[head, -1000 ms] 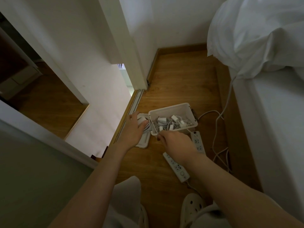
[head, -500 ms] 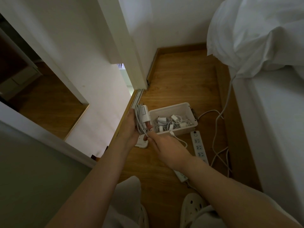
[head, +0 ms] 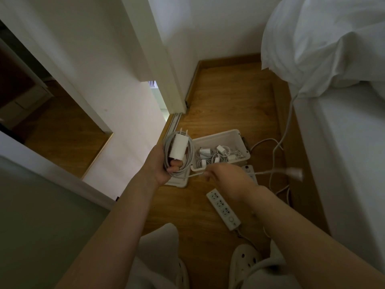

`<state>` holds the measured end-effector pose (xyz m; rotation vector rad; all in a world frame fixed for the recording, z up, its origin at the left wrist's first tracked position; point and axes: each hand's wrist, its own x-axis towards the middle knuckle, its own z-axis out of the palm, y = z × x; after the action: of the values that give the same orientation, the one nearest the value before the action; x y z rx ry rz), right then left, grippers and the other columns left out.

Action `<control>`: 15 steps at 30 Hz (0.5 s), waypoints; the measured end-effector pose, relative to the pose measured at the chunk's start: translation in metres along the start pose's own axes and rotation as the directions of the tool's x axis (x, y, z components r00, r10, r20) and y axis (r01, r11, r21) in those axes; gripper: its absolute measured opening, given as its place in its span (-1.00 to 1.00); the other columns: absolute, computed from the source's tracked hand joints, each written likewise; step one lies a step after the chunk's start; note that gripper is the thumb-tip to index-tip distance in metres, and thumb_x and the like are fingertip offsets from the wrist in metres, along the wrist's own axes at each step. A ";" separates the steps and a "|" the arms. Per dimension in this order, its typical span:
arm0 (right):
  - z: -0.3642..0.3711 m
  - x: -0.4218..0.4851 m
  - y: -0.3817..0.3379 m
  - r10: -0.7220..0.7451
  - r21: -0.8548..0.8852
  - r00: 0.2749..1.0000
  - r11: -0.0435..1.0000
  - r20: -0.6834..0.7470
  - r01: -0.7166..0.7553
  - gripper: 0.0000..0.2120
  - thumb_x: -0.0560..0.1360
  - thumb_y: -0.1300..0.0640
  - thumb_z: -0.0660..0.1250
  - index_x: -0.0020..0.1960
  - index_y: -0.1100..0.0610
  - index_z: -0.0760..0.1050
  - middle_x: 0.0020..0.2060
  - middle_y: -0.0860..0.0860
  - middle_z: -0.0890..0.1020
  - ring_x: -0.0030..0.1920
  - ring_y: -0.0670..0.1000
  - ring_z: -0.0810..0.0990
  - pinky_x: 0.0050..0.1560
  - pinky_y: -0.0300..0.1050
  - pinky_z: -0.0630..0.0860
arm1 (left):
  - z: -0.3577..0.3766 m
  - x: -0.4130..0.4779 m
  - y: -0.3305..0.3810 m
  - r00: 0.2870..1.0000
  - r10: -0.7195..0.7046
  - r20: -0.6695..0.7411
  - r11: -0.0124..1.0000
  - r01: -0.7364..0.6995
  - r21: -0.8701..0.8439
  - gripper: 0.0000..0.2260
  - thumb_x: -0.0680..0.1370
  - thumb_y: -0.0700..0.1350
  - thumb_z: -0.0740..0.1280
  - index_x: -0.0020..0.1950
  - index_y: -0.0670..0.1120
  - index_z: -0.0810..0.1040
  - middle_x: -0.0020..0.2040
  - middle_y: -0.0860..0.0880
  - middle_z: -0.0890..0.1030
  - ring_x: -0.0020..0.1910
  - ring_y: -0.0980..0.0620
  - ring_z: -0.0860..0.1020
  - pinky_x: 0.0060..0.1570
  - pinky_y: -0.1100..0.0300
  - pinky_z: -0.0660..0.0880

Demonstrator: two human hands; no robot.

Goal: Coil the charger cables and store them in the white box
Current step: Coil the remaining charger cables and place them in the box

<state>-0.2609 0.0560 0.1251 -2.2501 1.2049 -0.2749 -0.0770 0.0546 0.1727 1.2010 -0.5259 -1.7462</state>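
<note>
Left hand (head: 158, 167) is gripping a coiled charger cable (head: 184, 166), fingers curled through the loops, with the white adapter (head: 177, 149) sitting against the coil, prongs pointing up. The bundle is being held above the floor (head: 229, 101), just left of the white box (head: 218, 134).

Right hand (head: 227, 178) is closing around the loose tail of the same cable. The tail is running from the coil, through the fingers and out to the right, where its connector end (head: 294, 174) is showing blurred.

The box is standing open on the floor and is holding several stored chargers (head: 216, 156). A white lid (head: 177, 183) is lying beside it, partly under the left hand. Two power strips are lying near the right hand, one (head: 224, 209) nearer the person, one (head: 251, 173) partly hidden. A bed (head: 343, 142) is bordering the right side.
</note>
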 end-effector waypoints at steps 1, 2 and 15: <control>-0.001 0.000 0.004 0.031 -0.022 0.999 0.999 -0.009 -0.031 -0.79 0.61 0.20 0.09 0.00 0.04 0.50 -0.05 -0.05 0.58 -0.04 0.00 0.57 -0.02 -0.07 0.51 | 0.001 -0.003 0.001 1.000 0.016 -0.026 0.987 -0.012 0.160 -0.74 0.60 0.01 0.12 -0.05 -0.12 0.51 -0.25 -0.09 0.44 -0.64 0.12 0.37 -0.72 0.41 0.19; -0.003 0.000 0.008 0.070 -0.040 0.997 0.997 -0.018 -0.070 -0.77 0.59 0.25 0.09 0.02 0.04 0.49 -0.01 -0.04 0.58 -0.01 0.01 0.56 0.01 -0.05 0.51 | 0.002 -0.007 0.000 0.997 0.039 -0.065 0.939 -0.014 0.344 -0.76 0.60 0.01 0.16 -0.02 -0.13 0.51 -0.27 -0.09 0.46 -0.62 0.11 0.41 -0.69 0.41 0.23; -0.011 0.002 0.012 0.055 0.088 0.970 0.995 -0.236 -0.035 -0.76 0.63 0.07 0.09 0.24 0.01 0.44 -0.12 -0.13 0.56 -0.14 -0.09 0.53 -0.19 -0.17 0.46 | 0.007 -0.009 -0.012 0.973 0.069 -0.220 0.566 0.143 0.812 -0.71 0.62 0.13 0.10 -0.02 -0.03 0.51 -0.24 -0.03 0.58 -0.32 0.08 0.57 -0.44 0.31 0.47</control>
<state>-0.2730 0.0448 0.1265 -2.1598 1.3386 -0.5810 -0.0874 0.0674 0.1710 2.0498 -1.2806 -1.3445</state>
